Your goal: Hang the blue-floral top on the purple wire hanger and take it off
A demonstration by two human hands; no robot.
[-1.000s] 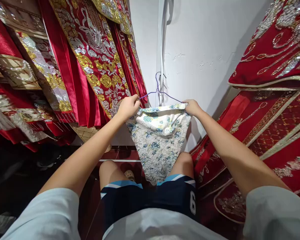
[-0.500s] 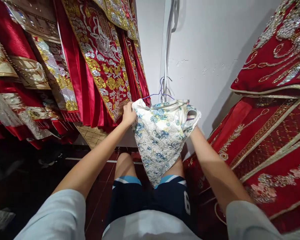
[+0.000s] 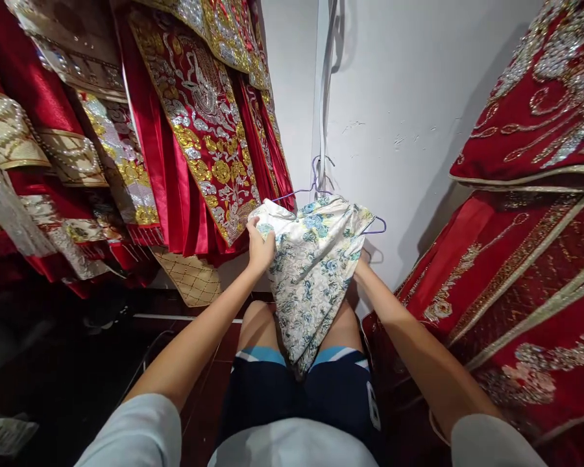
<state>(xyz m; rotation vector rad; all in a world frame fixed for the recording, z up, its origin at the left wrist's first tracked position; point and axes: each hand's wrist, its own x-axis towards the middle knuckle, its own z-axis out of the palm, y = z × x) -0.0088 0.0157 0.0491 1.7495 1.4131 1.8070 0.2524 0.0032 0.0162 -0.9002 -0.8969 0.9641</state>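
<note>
A white garment with blue and green flowers (image 3: 311, 279) hangs in front of my legs, narrowing to a point at the bottom. A thin purple wire hanger (image 3: 377, 226) runs inside it; the hook shows above the neckline and the right end sticks out past the cloth. My left hand (image 3: 261, 248) grips the garment's upper left edge, thumb in front, with the hanger's left end hidden under the fabric there. On the other side my right hand (image 3: 359, 269) reaches behind the cloth, so its fingers are hidden.
Red gowns with gold and silver embroidery (image 3: 219, 149) hang at the left. More beaded red dresses (image 3: 530, 259) stand close on the right. A white pole (image 3: 323, 97) runs up the white wall (image 3: 394, 84) ahead. Dark floor lies below.
The hanger's right end has come out of the garment's right armhole. My right hand has moved left and down behind the cloth; my left hand has dropped slightly.
</note>
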